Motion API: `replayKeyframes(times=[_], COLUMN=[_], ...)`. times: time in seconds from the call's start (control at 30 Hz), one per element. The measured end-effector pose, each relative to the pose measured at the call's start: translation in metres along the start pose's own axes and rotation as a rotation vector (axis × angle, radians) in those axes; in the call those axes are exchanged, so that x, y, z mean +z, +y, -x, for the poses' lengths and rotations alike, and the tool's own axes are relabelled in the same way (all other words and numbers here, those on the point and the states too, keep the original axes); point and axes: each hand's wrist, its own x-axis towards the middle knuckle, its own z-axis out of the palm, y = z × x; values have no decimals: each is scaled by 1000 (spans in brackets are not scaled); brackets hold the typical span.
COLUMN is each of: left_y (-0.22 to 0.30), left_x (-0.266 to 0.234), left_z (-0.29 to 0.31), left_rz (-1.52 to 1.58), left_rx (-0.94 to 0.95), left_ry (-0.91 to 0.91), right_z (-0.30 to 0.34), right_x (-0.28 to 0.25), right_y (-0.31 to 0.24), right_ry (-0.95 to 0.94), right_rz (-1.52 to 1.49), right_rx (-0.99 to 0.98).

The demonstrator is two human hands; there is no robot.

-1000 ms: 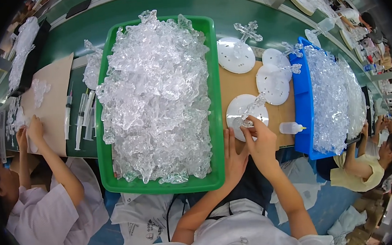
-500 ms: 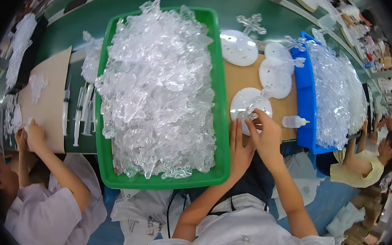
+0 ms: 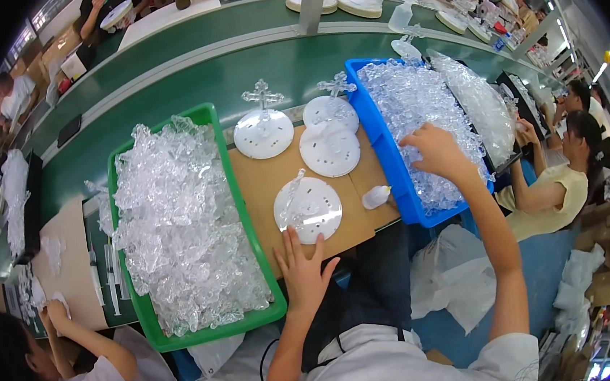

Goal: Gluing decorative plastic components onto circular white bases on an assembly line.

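Observation:
My left hand (image 3: 304,276) lies spread on the cardboard, its fingertips at the near edge of a white round disc (image 3: 327,217). A long clear plastic piece (image 3: 295,195) stands or leans on that disc; which, I cannot tell. Over the blue bin (image 3: 383,122), my right hand (image 3: 438,151) hovers with bent fingers apart and nothing visible in them. Small clear plastic parts (image 3: 423,86) fill the bin. Farther back are a white disc (image 3: 263,142) with a clear cross (image 3: 263,96), and two overlapping discs (image 3: 331,153) near another clear cross (image 3: 337,84).
A green bin (image 3: 247,232) heaped with clear plastic parts (image 3: 177,223) stands left of the cardboard (image 3: 257,184). A small squeeze bottle (image 3: 376,197) lies by the blue bin. Syringes (image 3: 111,280) lie left of the green bin. Co-workers sit on both sides.
My hands have parted: the right has moved right over the blue bin, the left has opened beside the disc. The clear piece is released on the disc. The view has swung right.

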Motion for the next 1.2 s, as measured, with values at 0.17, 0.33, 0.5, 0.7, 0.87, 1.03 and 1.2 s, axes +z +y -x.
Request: replayKeyframes(times=[0.17, 0.33, 0.5, 0.7, 0.87, 1.03, 1.2], left_y=[-1, 0, 0, -2, -2, -2, -1], left_x=[1, 2, 5, 7, 8, 8, 8], left_z=[-1, 0, -1, 1, 1, 1, 1], left_rz=[5, -18, -8, -16, -42, -65, -84], left_rx=[-17, -38, -32, -26, -16, -17, -10], left_ry=[-20, -32, -21, -18, -16, -14, -13], right_z=[-9, -9, -13, -13, -19, -18, -18], right_x=[3, 10, 12, 10, 12, 0, -10], right_y=[19, 13, 19, 28, 25, 36, 41], right_ry=[74, -6, 11, -45, -20, -36, 152], right_rz=[-91, -202, -84, -153, -105, -192, -788], right_rx=[-164, -184, -229, -253, -274, -279, -95])
